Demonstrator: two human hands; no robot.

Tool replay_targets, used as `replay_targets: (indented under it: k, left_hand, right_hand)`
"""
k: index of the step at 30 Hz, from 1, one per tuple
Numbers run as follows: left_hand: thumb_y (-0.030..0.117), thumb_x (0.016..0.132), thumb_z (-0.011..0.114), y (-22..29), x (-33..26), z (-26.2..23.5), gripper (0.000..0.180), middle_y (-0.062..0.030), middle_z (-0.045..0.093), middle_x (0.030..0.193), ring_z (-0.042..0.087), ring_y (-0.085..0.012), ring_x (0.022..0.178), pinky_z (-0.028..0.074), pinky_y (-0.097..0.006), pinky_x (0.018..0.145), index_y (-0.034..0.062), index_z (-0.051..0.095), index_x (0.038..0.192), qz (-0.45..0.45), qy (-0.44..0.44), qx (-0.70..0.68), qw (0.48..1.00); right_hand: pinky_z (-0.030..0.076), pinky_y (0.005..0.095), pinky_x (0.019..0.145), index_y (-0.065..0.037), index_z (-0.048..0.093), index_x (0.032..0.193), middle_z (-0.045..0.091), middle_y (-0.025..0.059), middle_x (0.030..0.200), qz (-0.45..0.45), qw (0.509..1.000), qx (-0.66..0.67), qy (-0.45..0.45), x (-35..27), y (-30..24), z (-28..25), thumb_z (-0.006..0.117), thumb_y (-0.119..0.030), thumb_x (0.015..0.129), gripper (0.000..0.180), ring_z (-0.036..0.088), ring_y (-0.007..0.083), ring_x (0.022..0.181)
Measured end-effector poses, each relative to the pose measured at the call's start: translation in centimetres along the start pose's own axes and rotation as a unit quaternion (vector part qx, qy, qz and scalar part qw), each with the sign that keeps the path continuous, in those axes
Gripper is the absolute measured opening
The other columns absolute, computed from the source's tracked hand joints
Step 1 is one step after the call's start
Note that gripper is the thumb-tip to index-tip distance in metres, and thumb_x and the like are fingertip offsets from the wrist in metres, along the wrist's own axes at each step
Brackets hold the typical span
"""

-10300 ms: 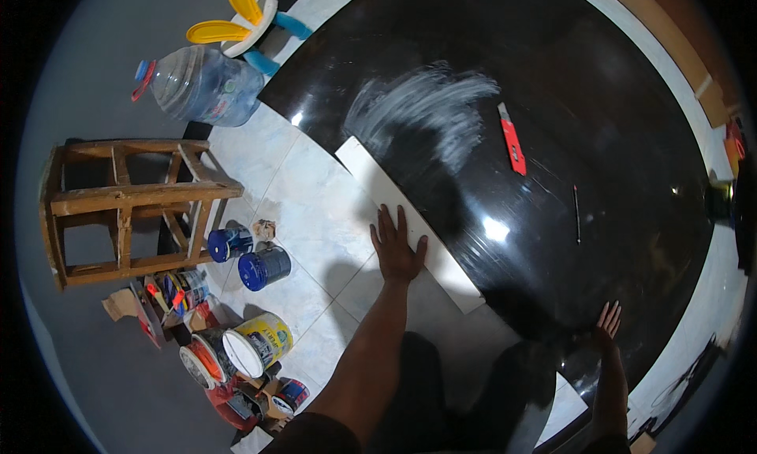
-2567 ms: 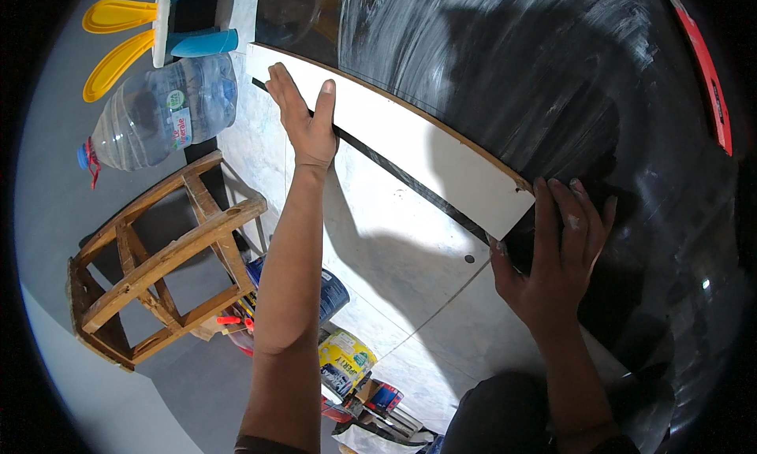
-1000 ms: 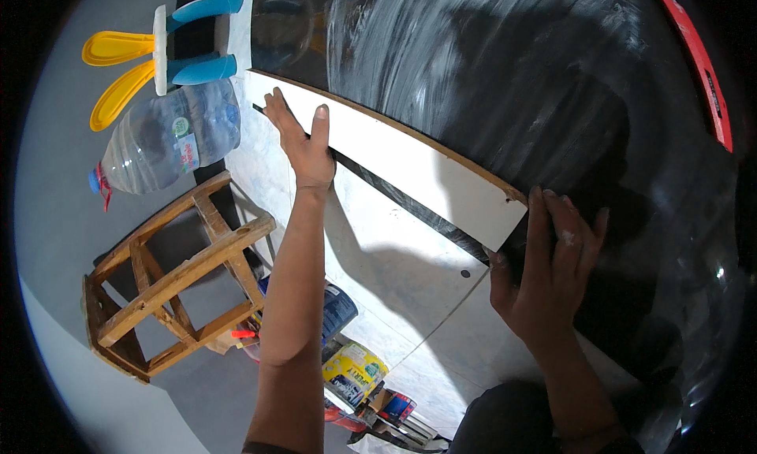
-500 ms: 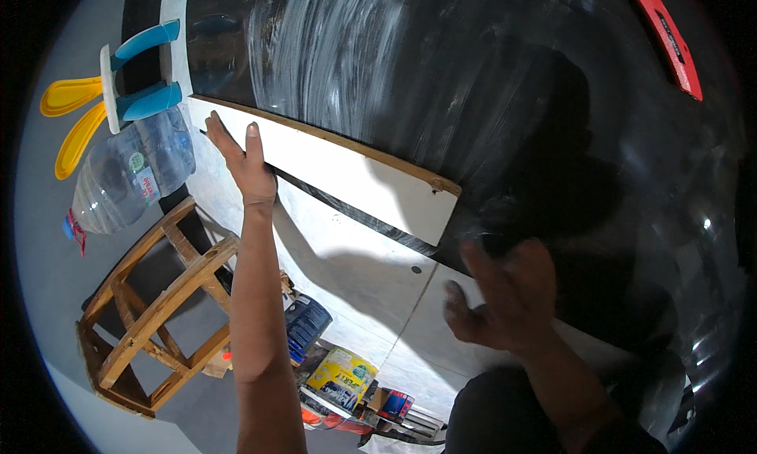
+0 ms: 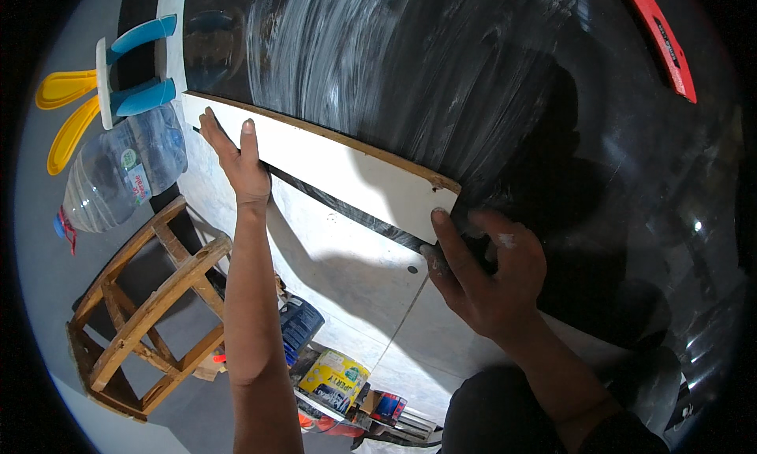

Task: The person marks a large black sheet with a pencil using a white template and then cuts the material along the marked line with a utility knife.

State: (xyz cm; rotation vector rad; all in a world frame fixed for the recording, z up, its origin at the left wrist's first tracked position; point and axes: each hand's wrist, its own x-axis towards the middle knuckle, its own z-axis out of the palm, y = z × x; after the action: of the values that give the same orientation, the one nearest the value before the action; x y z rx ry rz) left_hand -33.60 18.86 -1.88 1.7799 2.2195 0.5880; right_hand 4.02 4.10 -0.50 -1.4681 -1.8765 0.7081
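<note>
A long white board (image 5: 331, 170) with a brown edge stands tilted up off the white floor tiles (image 5: 347, 273), against a glossy black panel (image 5: 473, 99) smeared with white. My left hand (image 5: 236, 158) grips the board's left end, fingers spread over its face. My right hand (image 5: 481, 269) holds the board's lower right corner, thumb on the white face and fingers on the black panel.
A large clear water bottle (image 5: 118, 178) and a blue, yellow and white plastic stool (image 5: 102, 76) lie at the left. A wooden stool frame (image 5: 146, 304) stands lower left. Paint cans (image 5: 331, 379) sit by my knees. A red utility knife (image 5: 658, 36) rests upper right.
My right hand, lifted and blurred half a second ago, has come back onto the board's right corner. The board stands tilted up more steeply and the view has shifted.
</note>
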Motion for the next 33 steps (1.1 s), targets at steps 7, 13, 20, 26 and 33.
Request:
replay_targets:
  k: [7,13,20,26,33]
  left_hand:
    - [0.051,0.106,0.057,0.0,0.1,0.1,0.098,-0.0294,0.009,0.18,0.003,-0.0417,0.168,0.003,-0.051,0.135,-0.007,0.013,0.171,0.008,-0.005,-0.006,1.0]
    - [0.037,0.105,0.066,-1.7,-0.2,0.1,0.094,-0.0316,0.009,0.18,0.003,-0.0439,0.169,0.004,-0.05,0.136,-0.0052,0.017,0.172,0.027,0.004,-0.036,0.999]
    - [0.052,0.1,0.071,-1.0,0.3,-0.4,0.103,-0.0311,0.011,0.18,0.003,-0.049,0.168,0.008,-0.061,0.134,0.0023,0.019,0.174,0.019,0.006,0.055,0.998]
    - [0.058,0.097,0.072,0.1,0.1,-0.5,0.109,-0.0302,0.01,0.181,0.001,-0.0486,0.168,0.008,-0.061,0.134,0.0028,0.019,0.174,-0.012,0.006,0.043,0.999]
    - [0.062,0.097,0.071,0.5,0.0,-0.7,0.113,-0.0295,0.007,0.181,-0.001,-0.0469,0.169,0.005,-0.061,0.133,0.001,0.016,0.174,-0.022,0.001,0.037,0.999]
  right_hand:
    - [0.044,0.034,0.065,-0.013,0.074,0.138,0.062,0.0211,0.155,-0.008,1.0,0.007,0.002,-0.2,0.5,0.2,0.094,-0.02,0.081,0.061,0.063,0.0144,0.083]
    - [0.044,0.0343,0.064,-0.01,0.075,0.134,0.064,0.0206,0.153,-0.003,1.0,0.003,-0.013,0.1,0.2,0.2,0.093,-0.019,0.08,0.058,0.063,0.0142,0.079]
    - [0.049,0.0366,0.064,-0.011,0.071,0.14,0.064,0.0217,0.152,-0.027,0.999,-0.029,0.012,-0.1,0.4,0.4,0.084,-0.022,0.092,0.051,0.065,0.0163,0.075]
    - [0.05,0.0377,0.069,-0.012,0.068,0.145,0.063,0.0194,0.155,-0.025,0.998,-0.051,0.013,-0.3,0.2,0.7,0.074,-0.025,0.103,0.045,0.067,0.0177,0.083]
    - [0.05,0.0414,0.079,-0.012,0.068,0.146,0.062,0.0187,0.157,-0.012,0.997,-0.079,-0.004,-0.8,-0.1,0.7,0.077,-0.024,0.101,0.048,0.069,0.0185,0.092]
